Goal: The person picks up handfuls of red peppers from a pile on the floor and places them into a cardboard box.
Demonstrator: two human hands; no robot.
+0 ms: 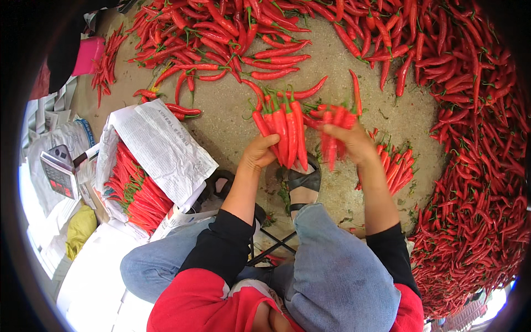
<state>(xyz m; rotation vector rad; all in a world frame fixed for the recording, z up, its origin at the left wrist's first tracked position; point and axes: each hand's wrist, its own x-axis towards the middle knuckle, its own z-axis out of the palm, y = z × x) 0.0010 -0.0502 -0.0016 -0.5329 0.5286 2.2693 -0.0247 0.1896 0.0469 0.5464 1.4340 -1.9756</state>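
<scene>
Several long red chili peppers (286, 133) are bunched in my left hand (260, 151), green stems pointing away from me and tips toward my sandal. My right hand (352, 139) is blurred by motion; its fingers are around another small bunch of red chilies (335, 124). The two bunches are side by side, low over the floor. Just beyond them, a few loose chilies (309, 89) lie on the concrete. To the right of my right wrist rests a small pile of chilies (394, 166), stems mostly facing away.
At left, a newspaper-lined box (161, 137) holds neatly layered chilies (143, 186). Beside it stand a digital scale (60, 172) and a yellow-green bag (81, 230). Large chili heaps (468, 199) curve along the right and far side. A pink container (89, 56) sits at far left.
</scene>
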